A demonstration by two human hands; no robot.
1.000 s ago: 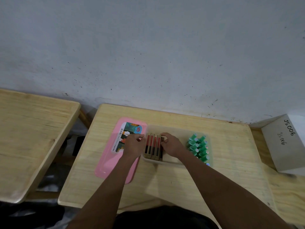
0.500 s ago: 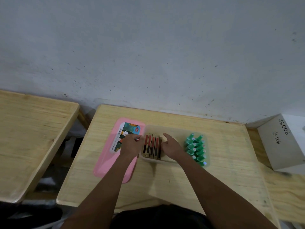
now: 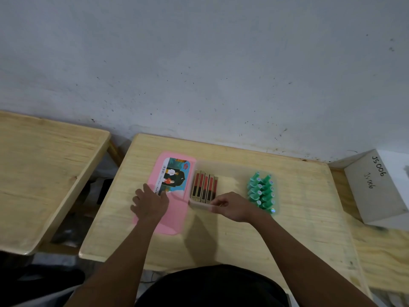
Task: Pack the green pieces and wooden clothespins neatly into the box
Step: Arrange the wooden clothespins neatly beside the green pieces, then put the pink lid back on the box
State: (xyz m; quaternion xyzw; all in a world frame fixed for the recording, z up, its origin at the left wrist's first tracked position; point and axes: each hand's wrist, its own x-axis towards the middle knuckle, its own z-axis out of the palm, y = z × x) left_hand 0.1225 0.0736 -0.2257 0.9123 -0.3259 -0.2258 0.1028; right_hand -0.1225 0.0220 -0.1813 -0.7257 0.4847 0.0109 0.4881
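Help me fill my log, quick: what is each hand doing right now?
Left hand: open, fingers spread, resting on the pink lid.
Right hand: fingers curled, gripping the near rim of the clear box.

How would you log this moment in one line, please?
left hand: touches pink lid | right hand: grips box near rim | clothespins, green pieces: in box

Both forearms reach forward; left hand [image 3: 150,204] flat with fingers spread, right hand [image 3: 232,207] curled, pinching.
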